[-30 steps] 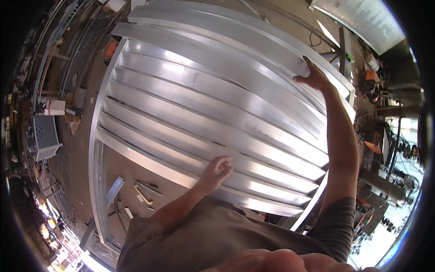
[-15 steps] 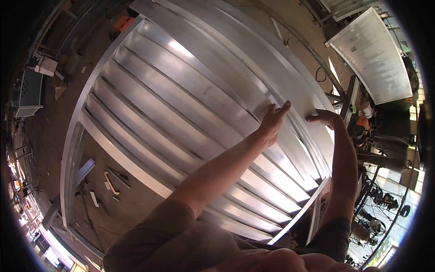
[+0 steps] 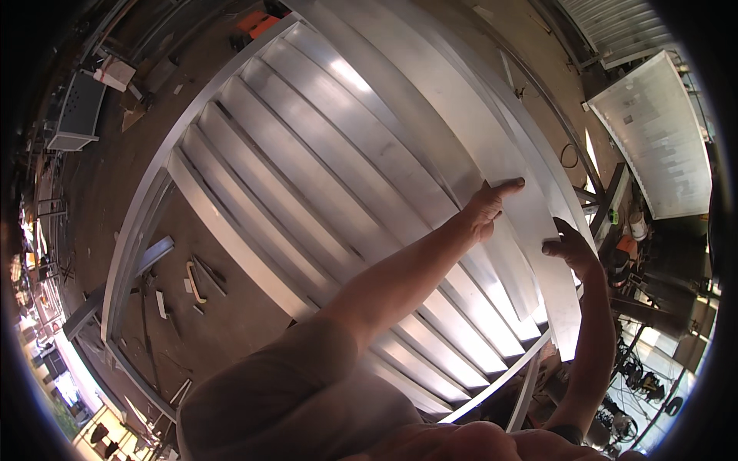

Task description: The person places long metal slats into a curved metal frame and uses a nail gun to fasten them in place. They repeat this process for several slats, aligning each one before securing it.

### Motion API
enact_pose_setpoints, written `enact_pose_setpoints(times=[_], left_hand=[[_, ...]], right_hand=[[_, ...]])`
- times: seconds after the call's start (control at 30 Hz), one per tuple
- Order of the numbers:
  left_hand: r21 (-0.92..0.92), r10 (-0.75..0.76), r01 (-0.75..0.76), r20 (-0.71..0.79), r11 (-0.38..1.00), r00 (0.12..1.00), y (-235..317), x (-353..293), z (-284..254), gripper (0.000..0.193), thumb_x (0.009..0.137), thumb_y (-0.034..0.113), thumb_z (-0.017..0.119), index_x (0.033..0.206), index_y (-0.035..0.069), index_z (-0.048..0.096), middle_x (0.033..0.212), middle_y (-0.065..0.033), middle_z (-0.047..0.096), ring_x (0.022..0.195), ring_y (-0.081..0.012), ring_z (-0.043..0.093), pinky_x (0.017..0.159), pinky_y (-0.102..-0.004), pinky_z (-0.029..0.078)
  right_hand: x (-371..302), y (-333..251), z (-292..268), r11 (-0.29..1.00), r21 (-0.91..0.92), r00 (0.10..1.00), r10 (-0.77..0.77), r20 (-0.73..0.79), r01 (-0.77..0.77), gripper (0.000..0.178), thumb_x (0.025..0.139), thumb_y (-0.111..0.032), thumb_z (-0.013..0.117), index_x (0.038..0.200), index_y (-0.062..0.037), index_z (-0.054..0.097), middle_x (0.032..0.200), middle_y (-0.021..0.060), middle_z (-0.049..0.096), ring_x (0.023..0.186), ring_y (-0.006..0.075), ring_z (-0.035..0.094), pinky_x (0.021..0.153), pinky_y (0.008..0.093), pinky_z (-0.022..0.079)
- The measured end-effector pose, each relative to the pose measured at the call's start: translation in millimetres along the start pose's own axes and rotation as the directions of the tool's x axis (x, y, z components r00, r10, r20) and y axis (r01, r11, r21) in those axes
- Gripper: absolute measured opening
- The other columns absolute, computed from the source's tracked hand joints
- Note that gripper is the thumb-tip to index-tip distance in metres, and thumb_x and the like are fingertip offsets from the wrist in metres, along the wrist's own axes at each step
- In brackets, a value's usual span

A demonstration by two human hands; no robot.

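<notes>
A long pale sheet-metal slat [image 3: 526, 230] lies between my hands, and its near end sticks out past the frame's right-hand rail. My left hand [image 3: 490, 207] is closed on its left edge, thumb laid over the top. On the opposite edge, my right hand [image 3: 573, 250] grips with thumb above; the fingers beneath are partly hidden. Below is a large metal frame [image 3: 125, 253] with a row of overlapping angled slats [image 3: 307, 131] across it. Another long metal strip [image 3: 503, 127] runs along the far right side, partly covered by the held slat.
A light metal panel [image 3: 653, 134] leans at the far right, near dark steel beams [image 3: 611, 196]. Offcuts and a curved orange-and-white piece [image 3: 194, 283] lie on the floor at left. A grey perforated metal box [image 3: 79, 111] stands far left. Machinery and cables [image 3: 642, 376] crowd the lower right.
The held slat has shifted towards me and right, its near end now beyond the frame's rail. Both hands moved with it. The whole view has also shifted.
</notes>
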State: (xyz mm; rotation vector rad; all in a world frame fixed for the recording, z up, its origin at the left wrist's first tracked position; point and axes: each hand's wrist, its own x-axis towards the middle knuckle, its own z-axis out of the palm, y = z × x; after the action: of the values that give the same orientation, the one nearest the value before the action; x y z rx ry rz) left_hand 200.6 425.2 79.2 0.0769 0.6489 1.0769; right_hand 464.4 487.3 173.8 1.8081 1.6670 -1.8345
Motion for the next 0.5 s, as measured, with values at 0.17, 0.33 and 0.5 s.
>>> enact_pose_setpoints(times=[0.17, 0.33, 0.5], left_hand=[[-0.031, 0.071, -0.07, 0.024, 0.997, 0.997, -12, -76, -1, 0.07, 0.087, 0.036, 0.082, 0.144, 0.006, 0.056, 0.151, -0.0095, 0.051, 0.144, -0.0286, 0.041, 0.118, -0.0499, 0.03], [0.092, 0.053, -0.051, -0.025, 0.994, 0.998, -39, -198, -45, 0.067, 0.091, 0.027, 0.08, 0.145, 0.002, 0.052, 0.146, -0.0102, 0.053, 0.138, -0.0277, 0.046, 0.115, -0.0564, 0.03], [0.055, 0.019, -0.005, -0.251, 0.998, 0.968, -67, -307, -103, 0.069, 0.092, 0.027, 0.078, 0.146, -0.003, 0.047, 0.145, -0.0132, 0.052, 0.138, -0.0294, 0.046, 0.116, -0.0572, 0.032]], right_hand=[[-67, 20, 48, 0.992, -0.09, 0.985, -0.098, -0.144, 0.086, 0.102, 0.071, 0.001, 0.088, 0.157, 0.005, 0.033, 0.156, 0.0182, 0.045, 0.134, 0.0253, 0.056, 0.104, 0.035, 0.054], [-132, 39, 122, 0.987, 0.151, 0.992, -0.063, 0.106, 0.046, 0.097, 0.07, 0.001, 0.087, 0.154, 0.0062, 0.039, 0.148, 0.0166, 0.053, 0.123, 0.0211, 0.061, 0.101, 0.0344, 0.053], [-124, 63, 229, 0.994, 0.108, 0.94, -0.036, 0.34, -0.001, 0.092, 0.074, -0.012, 0.084, 0.154, 0.0047, 0.043, 0.125, 0.0172, 0.068, 0.115, 0.026, 0.065, 0.106, 0.0366, 0.048]])
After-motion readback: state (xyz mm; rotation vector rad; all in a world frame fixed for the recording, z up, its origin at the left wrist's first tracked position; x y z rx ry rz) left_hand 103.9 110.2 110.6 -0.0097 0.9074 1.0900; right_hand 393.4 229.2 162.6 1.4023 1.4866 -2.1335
